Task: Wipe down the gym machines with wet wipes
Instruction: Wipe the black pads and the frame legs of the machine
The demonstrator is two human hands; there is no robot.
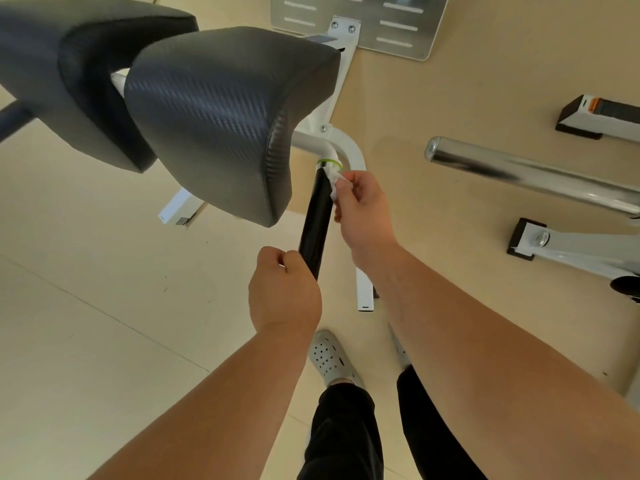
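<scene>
Two hands are on one black grip (317, 216), which slants up from the lower middle of the view to a green ring (329, 163) where it joins the white frame (347, 147). The white wipe (334, 180) is bunched at the grip's upper end, just below the ring and pressed against the grip's right side. The right hand (363, 216) pinches the wipe between thumb and curled fingertips, with the wrist bent and the forearm reaching in from the lower right. The left hand (284, 296) is wrapped in a fist round the grip's lower end, knuckles up.

Just left of the grip hangs a black textured pad (221, 119), with a second pad (69, 64) behind it. A sticker (180, 221) with a square code sits on a white foot (178, 207) under the pad, and its print is too small to read. A chrome bar (519, 174) lies to the right, well apart from the hands. A slotted metal plate (419, 39) lies at the top edge. Below, a pale perforated shoe (329, 358) stands on the beige floor (104, 306).
</scene>
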